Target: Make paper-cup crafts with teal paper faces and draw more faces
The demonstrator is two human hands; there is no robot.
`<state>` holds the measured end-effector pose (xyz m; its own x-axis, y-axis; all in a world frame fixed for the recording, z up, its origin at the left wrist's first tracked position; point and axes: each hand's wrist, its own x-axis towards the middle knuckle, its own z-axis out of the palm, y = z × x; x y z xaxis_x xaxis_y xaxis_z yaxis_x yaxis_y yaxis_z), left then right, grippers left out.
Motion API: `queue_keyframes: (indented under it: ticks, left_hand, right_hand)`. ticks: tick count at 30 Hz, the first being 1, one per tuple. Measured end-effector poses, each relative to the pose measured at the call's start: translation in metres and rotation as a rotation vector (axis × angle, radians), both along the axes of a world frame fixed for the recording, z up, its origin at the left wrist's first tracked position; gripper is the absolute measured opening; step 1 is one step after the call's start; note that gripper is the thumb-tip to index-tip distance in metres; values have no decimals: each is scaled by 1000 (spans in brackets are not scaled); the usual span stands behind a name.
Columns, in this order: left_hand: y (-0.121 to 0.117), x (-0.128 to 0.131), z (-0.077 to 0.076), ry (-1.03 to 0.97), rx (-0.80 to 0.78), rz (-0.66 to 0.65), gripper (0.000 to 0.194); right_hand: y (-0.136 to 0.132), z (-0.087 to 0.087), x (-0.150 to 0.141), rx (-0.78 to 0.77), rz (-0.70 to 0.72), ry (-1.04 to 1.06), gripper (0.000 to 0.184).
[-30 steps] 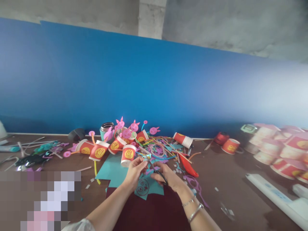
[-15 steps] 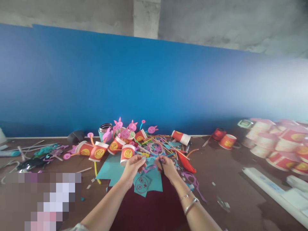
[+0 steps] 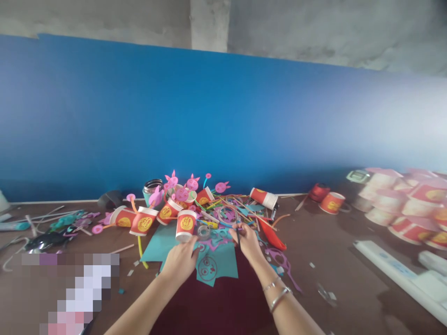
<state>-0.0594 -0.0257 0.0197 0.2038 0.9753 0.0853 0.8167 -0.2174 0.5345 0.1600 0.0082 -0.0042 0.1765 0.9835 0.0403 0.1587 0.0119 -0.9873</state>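
My right hand is closed around dark-handled scissors, their blades pointing away from me over the paper scraps. Back upward, my left hand rests at the left edge of a teal sheet. Its thumb points right and its other fingers are largely hidden, so I cannot make out a grip. A round face is drawn on that sheet. A roll of clear tape and purple cut scraps lie just beyond. A red paper cup stands just past my left fingertips.
More red cups with pink pig-face cutouts crowd the back, beside an open flask. Stacked cups and a white power strip are at right. A blue partition rises behind the table. Black-handled tools lie left.
My left hand has dropped down and left, away from the right hand and the teal scrap between them. The tape roll now shows. My right hand keeps the scissors, slightly further right.
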Motion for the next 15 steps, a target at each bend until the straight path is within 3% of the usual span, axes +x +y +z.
queue_keyframes:
  ticks: [3,9,15]
  left_hand:
    - [-8,2,2,79,-17,-5,32]
    - [-16,5,1,31,-114,-70,48]
    - [-12,6,-2,-111,-118,-25,28]
  right_hand:
    - [0,0,1,5,-3,-5,34]
    - [-1,1,0,10,-4,-1,37]
    - [-1,0,-2,-1,7,28,38]
